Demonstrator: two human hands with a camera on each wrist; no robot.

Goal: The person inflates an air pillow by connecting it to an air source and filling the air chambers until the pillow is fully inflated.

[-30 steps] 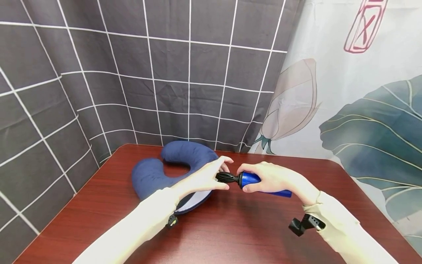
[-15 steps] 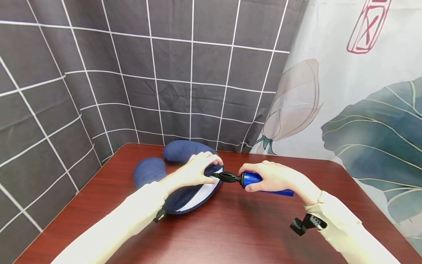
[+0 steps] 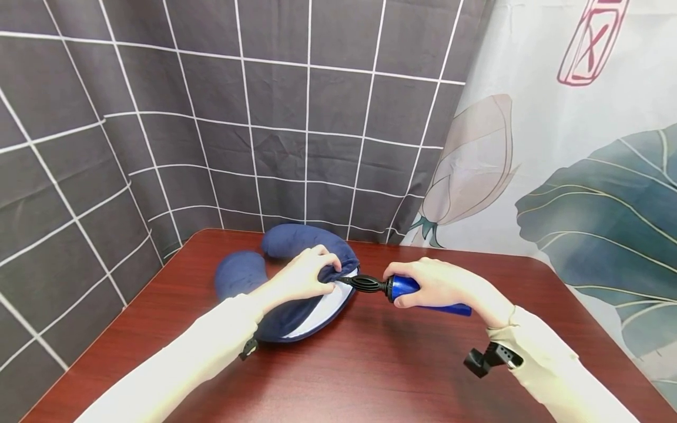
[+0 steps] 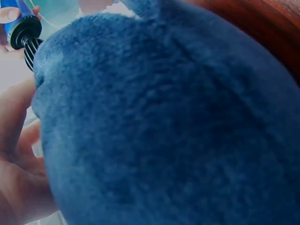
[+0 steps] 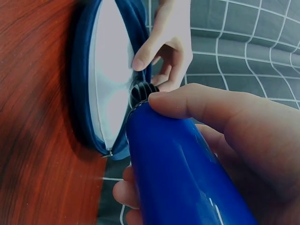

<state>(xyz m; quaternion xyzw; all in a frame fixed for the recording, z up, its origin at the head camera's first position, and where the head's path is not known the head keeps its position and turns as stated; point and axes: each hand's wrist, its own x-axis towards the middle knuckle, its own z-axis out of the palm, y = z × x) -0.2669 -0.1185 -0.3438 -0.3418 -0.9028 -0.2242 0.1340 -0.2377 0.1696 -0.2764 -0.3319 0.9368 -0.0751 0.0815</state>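
A navy U-shaped neck pillow lies on the table, its zip cover open along the near right side over a white inside. My left hand pinches the pillow's cover at the right end of that opening. My right hand grips a blue hand pump, held level above the table. The pump's black ribbed nozzle points left, its tip at the pillow beside my left fingers. Whether the tip sits inside a valve is hidden. In the right wrist view, my left thumb lies against the opening.
The reddish-brown wooden table reaches back to a dark grey curtain with white grid lines. A pale curtain printed with flowers and leaves hangs at the right.
My left hand has moved left from the nozzle's tip onto the pillow's cover and now pinches it. The right hand keeps its grip on the hand pump, almost still.
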